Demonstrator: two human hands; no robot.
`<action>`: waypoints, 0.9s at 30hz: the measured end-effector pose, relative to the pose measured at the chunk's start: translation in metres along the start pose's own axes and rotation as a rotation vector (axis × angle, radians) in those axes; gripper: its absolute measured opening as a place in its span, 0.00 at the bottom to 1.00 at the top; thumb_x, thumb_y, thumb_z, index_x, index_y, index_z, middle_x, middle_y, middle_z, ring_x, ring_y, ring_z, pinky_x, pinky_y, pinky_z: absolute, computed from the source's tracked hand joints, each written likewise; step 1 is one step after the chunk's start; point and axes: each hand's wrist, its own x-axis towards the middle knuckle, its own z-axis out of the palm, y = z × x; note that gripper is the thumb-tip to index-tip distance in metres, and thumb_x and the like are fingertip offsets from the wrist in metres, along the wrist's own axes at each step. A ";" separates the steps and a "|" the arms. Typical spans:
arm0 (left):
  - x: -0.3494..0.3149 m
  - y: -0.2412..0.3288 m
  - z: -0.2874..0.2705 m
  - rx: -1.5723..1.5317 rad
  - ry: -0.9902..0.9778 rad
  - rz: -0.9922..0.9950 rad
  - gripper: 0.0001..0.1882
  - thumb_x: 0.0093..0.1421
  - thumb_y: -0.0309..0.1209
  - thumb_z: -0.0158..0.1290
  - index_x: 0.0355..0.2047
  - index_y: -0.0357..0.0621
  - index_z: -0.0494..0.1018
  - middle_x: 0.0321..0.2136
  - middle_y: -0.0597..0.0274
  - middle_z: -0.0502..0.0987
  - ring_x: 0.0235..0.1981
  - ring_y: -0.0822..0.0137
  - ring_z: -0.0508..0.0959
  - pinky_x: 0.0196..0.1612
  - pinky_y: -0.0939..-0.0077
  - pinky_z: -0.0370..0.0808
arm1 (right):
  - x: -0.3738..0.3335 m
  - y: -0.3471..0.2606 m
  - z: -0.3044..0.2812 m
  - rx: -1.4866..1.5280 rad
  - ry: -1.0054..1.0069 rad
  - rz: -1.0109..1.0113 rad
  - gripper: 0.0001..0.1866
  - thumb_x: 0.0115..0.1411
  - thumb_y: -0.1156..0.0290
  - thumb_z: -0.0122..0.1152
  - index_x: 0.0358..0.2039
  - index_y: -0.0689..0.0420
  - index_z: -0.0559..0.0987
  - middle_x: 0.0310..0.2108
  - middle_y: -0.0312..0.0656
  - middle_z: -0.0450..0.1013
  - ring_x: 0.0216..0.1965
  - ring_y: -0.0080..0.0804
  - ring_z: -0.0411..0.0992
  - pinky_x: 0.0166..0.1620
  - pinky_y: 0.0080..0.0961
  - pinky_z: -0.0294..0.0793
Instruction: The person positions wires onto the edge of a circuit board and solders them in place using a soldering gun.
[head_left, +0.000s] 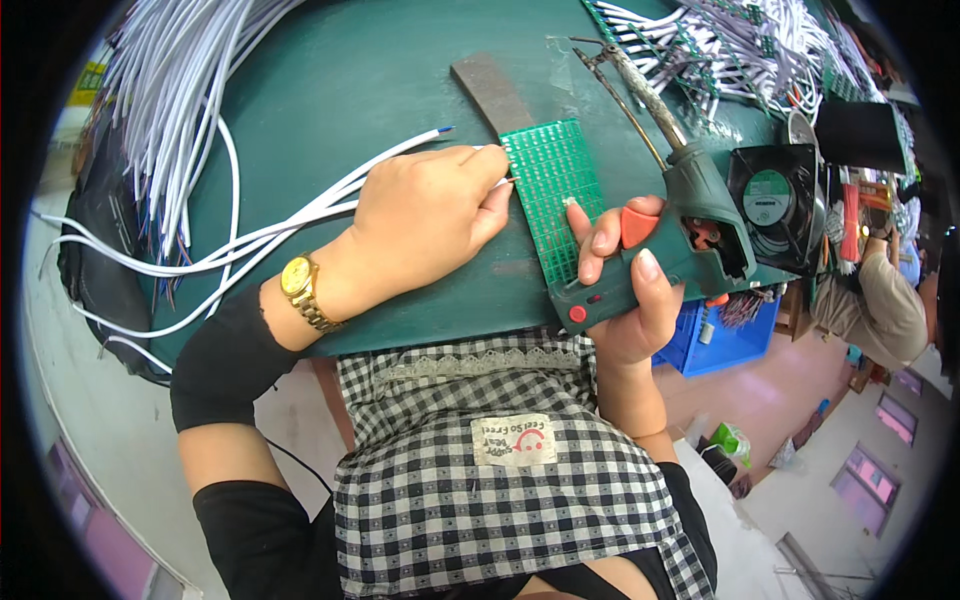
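1. The green table (330, 110), one of it, spreads beneath the fingers and out past them, propping up the work, it seems.
2. Off beyond the left fingers, one thick bundle of white cables (180, 110), too many to count, apparently laid there for easy reach.
3. Past the right fingers, one heap of white cables and green boards (740, 55), also beyond counting, perhaps parked out of the way.
4. One soldering gun (702, 190), and here's the right hand (635, 325) wrapped around its handle! The nozzle points up and away from the fingers, likely sparing them the heat; one finger sits at the red trigger (638, 228), pressed or not, I can't tell.
5. One black fan (768, 200) to the right of those fingers, maybe for fumes.
6. One green circuit board (555, 180), right between both hands' fingers, overlapping one metal strip (490, 90) that probably steadies it.
7. And the left hand (425, 200): fingers curled in a pinch on thin white leads (335, 190), at least three running toward it, bare ends at the board's left edge, presumably for precise placing.
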 end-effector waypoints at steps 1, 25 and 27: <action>0.001 0.000 0.000 0.000 -0.003 0.003 0.08 0.50 0.28 0.56 0.23 0.43 0.67 0.17 0.59 0.71 0.17 0.57 0.72 0.20 0.65 0.67 | 0.000 -0.001 -0.001 0.016 0.005 0.011 0.22 0.58 0.70 0.51 0.53 0.59 0.62 0.32 0.44 0.68 0.27 0.28 0.70 0.59 0.44 0.62; -0.002 -0.003 -0.002 -0.011 -0.004 -0.020 0.08 0.50 0.27 0.56 0.21 0.43 0.66 0.16 0.59 0.70 0.17 0.56 0.72 0.19 0.65 0.67 | -0.092 -0.033 -0.033 -1.058 -0.234 0.293 0.16 0.54 0.62 0.63 0.38 0.58 0.72 0.28 0.42 0.72 0.27 0.29 0.71 0.32 0.25 0.69; -0.002 -0.002 -0.002 -0.019 -0.003 -0.025 0.08 0.50 0.27 0.56 0.21 0.43 0.66 0.16 0.59 0.70 0.17 0.56 0.72 0.19 0.65 0.67 | -0.090 -0.030 -0.027 -1.009 -0.184 0.273 0.16 0.54 0.63 0.63 0.39 0.58 0.72 0.28 0.42 0.72 0.27 0.29 0.71 0.32 0.25 0.69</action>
